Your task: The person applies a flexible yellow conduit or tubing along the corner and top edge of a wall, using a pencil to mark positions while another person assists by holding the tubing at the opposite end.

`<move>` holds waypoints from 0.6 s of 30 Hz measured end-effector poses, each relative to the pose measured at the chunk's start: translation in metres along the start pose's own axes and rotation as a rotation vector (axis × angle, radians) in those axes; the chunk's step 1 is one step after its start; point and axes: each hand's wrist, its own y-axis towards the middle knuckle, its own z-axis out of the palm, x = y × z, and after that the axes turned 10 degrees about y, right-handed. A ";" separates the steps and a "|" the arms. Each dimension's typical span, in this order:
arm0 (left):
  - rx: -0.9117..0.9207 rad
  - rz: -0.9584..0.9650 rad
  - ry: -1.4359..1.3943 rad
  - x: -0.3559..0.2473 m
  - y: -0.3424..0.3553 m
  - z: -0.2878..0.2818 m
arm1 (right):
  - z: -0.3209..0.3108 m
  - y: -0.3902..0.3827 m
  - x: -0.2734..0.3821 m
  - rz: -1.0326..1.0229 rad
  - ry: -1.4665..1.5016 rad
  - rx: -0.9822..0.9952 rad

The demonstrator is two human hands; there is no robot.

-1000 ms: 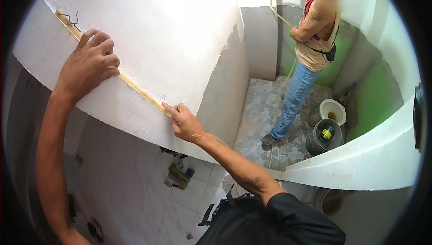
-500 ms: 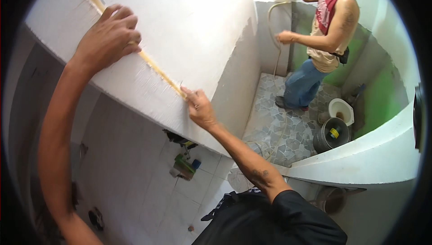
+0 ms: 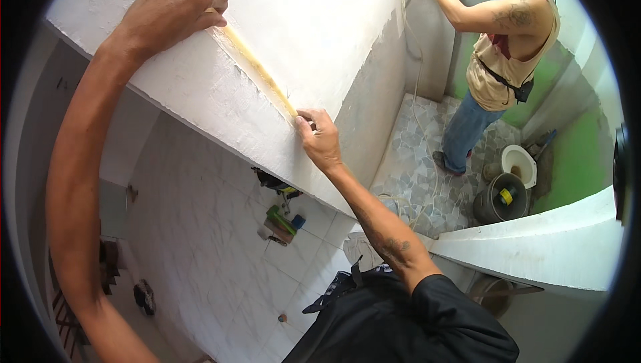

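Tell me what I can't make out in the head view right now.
All in the head view:
Yellow strip: upper end cut off by the top edge; a stretch covered by the left hand.
Its lower end: hidden at the fingers of the right hand.
Other person: farther hand cut off by the top edge.
Bucket: bottom too dark and small to read.

A strip [image 3: 257, 66] lies along the wall [image 3: 220, 96], with the person's left hand [image 3: 177, 13] on its upper-left stretch and the right hand [image 3: 319, 135] at its lower-right end. Beyond the wall, to the right, a co-worker [image 3: 497, 73] stands on the floor [image 3: 400, 153], with a hose [image 3: 418, 86] to the left. A toilet [image 3: 517, 161] is to the right of the co-worker's feet; just before it stands a bucket [image 3: 482, 206] with a can [image 3: 505, 196] inside.
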 end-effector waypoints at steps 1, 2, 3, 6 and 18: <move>-0.003 -0.009 0.028 0.000 0.000 0.001 | -0.002 -0.001 -0.002 0.017 0.009 -0.007; -0.007 -0.018 0.056 0.000 0.000 0.001 | -0.004 -0.002 -0.006 0.021 0.010 -0.010; -0.006 -0.013 0.054 -0.001 0.001 0.003 | -0.006 -0.005 -0.011 0.031 -0.004 -0.011; 0.002 -0.039 0.114 0.000 0.003 0.001 | -0.009 -0.009 -0.022 0.057 -0.026 -0.013; -0.058 -0.031 0.149 -0.003 0.000 0.013 | -0.008 0.009 -0.016 -0.031 -0.067 0.051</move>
